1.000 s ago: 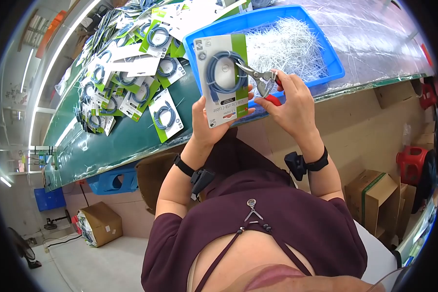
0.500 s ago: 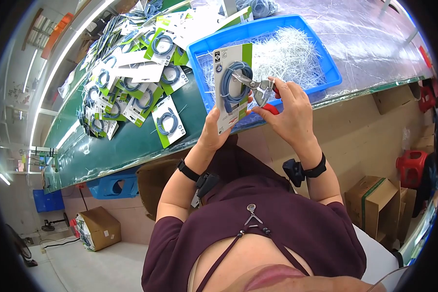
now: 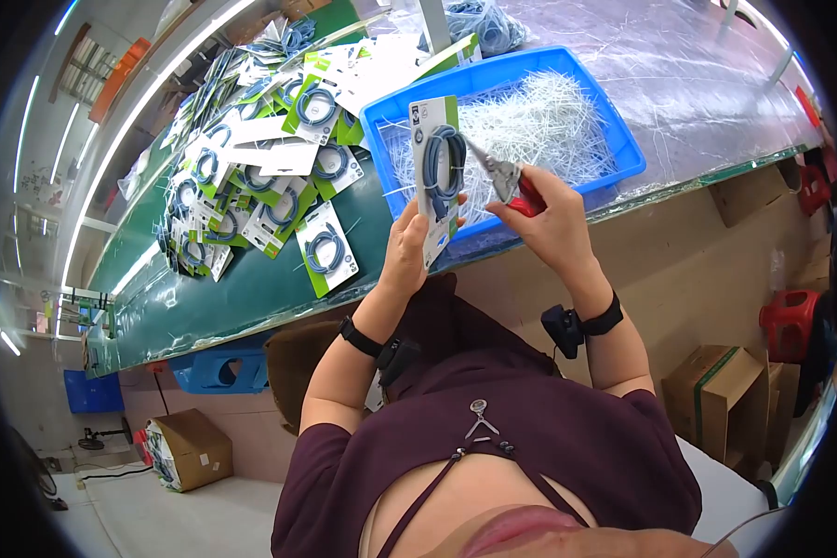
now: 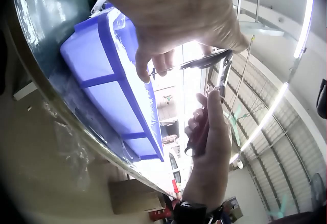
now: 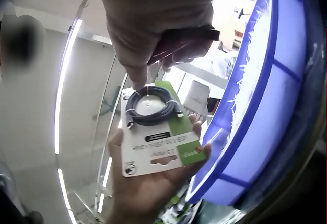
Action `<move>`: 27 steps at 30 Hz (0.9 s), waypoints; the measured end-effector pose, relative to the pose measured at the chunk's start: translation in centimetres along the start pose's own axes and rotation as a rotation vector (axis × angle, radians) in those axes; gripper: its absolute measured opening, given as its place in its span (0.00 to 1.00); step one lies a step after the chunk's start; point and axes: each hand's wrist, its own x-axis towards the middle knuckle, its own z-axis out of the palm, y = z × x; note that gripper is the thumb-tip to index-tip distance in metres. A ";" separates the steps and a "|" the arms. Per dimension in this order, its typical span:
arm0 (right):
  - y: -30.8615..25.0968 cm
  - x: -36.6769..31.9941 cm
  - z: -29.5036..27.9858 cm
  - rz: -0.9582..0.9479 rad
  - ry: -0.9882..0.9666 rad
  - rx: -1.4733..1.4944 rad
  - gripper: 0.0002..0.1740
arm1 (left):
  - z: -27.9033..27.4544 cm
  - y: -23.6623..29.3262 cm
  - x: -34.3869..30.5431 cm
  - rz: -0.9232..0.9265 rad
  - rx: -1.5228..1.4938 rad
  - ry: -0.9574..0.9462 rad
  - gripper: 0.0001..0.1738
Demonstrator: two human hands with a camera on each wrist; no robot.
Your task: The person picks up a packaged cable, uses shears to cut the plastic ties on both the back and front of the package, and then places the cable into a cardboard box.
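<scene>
A white and green cable card (image 3: 420,153) stands upright in my left hand (image 3: 404,249), tilted partly edge-on in the head view. A coiled blue-grey USB cable (image 3: 445,167) is fixed to its front with thin white ties, as the right wrist view also shows on the card (image 5: 148,150). Red-handled snips (image 3: 504,177) are gripped in my right hand (image 3: 558,221), their blade tips just beside the coil. My left thumb lies along the card's lower edge and the fingers hold it from behind. In the left wrist view, both hands face each other across the card.
Behind the hands sits a blue tub (image 3: 629,166) with a heap of thin white plastic strips (image 3: 558,112). To the left, many carded cables (image 3: 279,219) are piled on the green tabletop (image 3: 158,321). A bagged cable bundle (image 3: 484,26) lies at the back.
The left hand has turned the card from nearly face-on towards edge-on. The snips' blades, over the coil before, now stand to its right and look closer together.
</scene>
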 end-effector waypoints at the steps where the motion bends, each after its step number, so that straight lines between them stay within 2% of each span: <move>1: -0.1 0.3 -0.1 0.100 -0.026 0.137 0.29 | -0.1 0.0 0.0 0.001 0.000 0.000 0.44; 3: -0.1 0.7 -0.3 0.308 -0.080 0.408 0.29 | -0.3 -0.2 -0.1 -0.006 0.082 -0.011 0.43; 4: -0.1 1.1 -0.3 0.315 -0.079 0.405 0.29 | -0.2 -0.4 -0.2 -0.013 0.123 -0.019 0.43; 7: -0.1 2.8 -0.1 0.142 0.036 0.494 0.29 | 0.6 -0.2 -0.4 -0.076 0.011 -0.051 0.43; 8: -0.2 2.9 -0.4 0.138 0.035 0.495 0.29 | 0.7 0.1 -0.4 -0.100 -0.041 -0.062 0.43; 11: -0.7 2.5 -1.2 -0.146 0.029 -0.074 0.31 | 1.2 0.9 -0.3 -0.088 -0.125 -0.069 0.43; 21: -1.3 1.1 -1.3 -0.024 -0.047 -0.135 0.34 | 0.7 0.6 -0.4 0.004 -0.032 -0.025 0.42; 24: -1.3 1.1 -1.4 -0.024 -0.041 -0.140 0.33 | 0.0 0.8 -0.4 0.098 0.247 0.040 0.41; 27: -1.6 0.9 -1.7 -0.043 -0.061 -0.095 0.33 | -0.4 0.8 -0.3 0.086 0.321 0.036 0.42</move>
